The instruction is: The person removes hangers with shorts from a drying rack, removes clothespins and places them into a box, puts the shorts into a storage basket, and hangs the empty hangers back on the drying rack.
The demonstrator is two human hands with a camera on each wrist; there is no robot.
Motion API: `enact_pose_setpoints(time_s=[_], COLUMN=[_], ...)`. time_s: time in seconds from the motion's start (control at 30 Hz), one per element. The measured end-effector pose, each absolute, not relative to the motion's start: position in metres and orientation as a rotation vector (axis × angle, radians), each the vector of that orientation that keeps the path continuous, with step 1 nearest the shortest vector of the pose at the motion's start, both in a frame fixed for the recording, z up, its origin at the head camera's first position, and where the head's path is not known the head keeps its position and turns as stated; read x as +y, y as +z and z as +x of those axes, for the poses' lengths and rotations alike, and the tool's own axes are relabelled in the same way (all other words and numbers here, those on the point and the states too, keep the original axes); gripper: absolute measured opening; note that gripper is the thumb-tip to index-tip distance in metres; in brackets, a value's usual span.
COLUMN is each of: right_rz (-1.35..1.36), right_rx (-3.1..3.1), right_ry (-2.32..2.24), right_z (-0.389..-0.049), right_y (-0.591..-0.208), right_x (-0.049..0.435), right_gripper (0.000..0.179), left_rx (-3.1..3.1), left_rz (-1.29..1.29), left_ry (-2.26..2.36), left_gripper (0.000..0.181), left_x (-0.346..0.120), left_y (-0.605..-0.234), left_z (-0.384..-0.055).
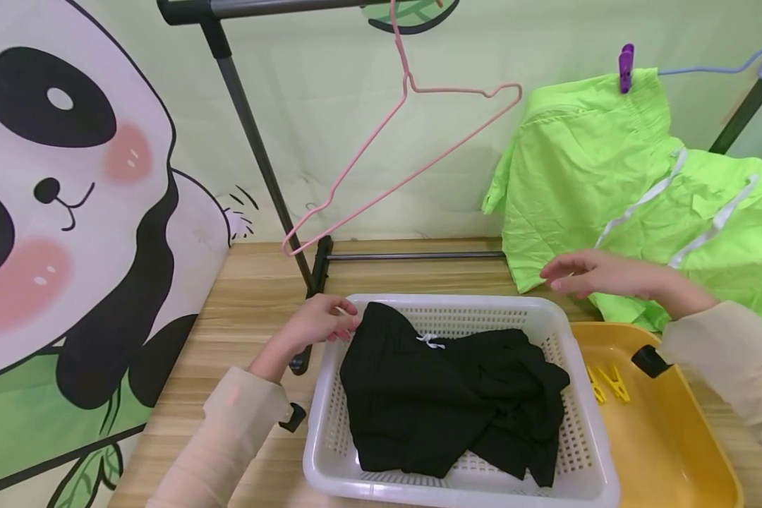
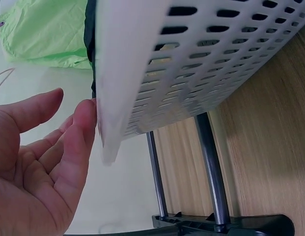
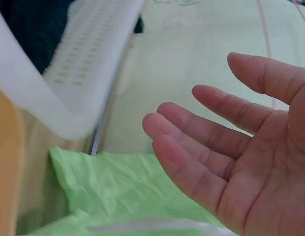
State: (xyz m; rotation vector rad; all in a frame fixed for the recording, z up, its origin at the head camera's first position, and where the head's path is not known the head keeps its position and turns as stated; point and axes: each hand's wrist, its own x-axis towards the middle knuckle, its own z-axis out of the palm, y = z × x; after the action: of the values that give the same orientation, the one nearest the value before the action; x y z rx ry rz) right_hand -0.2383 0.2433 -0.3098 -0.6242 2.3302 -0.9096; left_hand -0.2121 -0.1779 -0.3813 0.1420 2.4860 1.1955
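Observation:
Black shorts with a white drawstring lie loosely folded in a white perforated basket. My left hand is at the basket's far left corner, beside the waistband. In the left wrist view its fingertips are close to the rim, the thumb stands apart, and nothing is gripped; whether they touch the cloth I cannot tell. Above the basket's far right corner my right hand hovers with spread, relaxed fingers. Its palm is bare in the right wrist view, with bright green shorts behind it.
A pink hanger hangs from a black rack behind the basket. The green shorts hang at right from a blue hanger with a purple clothespin. Yellow clothespins lie in an orange tray beside the basket.

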Motion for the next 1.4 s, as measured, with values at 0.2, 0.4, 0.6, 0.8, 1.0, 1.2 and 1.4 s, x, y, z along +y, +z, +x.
enact_pose_setpoints(time_s=[0.2,0.4,0.6,0.8,1.0,1.2,1.4], right_rz=[-0.624,-0.653,-0.627,-0.568,-0.489,-0.351,-0.314], right_rx=[2.388,2.478,2.598,2.711,2.752,2.722,2.608], right_ry=[-0.884,-0.864,-0.909,-1.049,-1.259,-1.490,-1.715], right_z=[-0.240,-0.242,-0.247,-0.245,-0.264,-0.305,-0.326], right_y=[-0.287,-0.267,-0.255,-0.242,-0.244,-0.259,-0.254], right_x=[0.257,0.271,0.281,0.290,0.318,0.364,0.389], right_gripper=[0.042,0.041,0.038,0.028,0.022,0.033,0.032], left_rx=[2.485,2.490,2.478,2.470,2.458,2.447,2.449], left_rz=[0.149,0.153,0.146,0.169,0.175,0.189,0.190], left_ry=[1.209,1.213,1.221,1.218,1.222,1.232,1.237], left_gripper=[0.028,0.028,0.028,0.027,0.027,0.026,0.025], left_x=[-0.178,-0.179,-0.179,-0.179,-0.179,-0.178,-0.179], left_y=[-0.380,-0.381,-0.381,-0.382,-0.383,-0.381,-0.381], left_z=[-0.211,-0.211,-0.209,-0.208,-0.208,-0.205,-0.206])
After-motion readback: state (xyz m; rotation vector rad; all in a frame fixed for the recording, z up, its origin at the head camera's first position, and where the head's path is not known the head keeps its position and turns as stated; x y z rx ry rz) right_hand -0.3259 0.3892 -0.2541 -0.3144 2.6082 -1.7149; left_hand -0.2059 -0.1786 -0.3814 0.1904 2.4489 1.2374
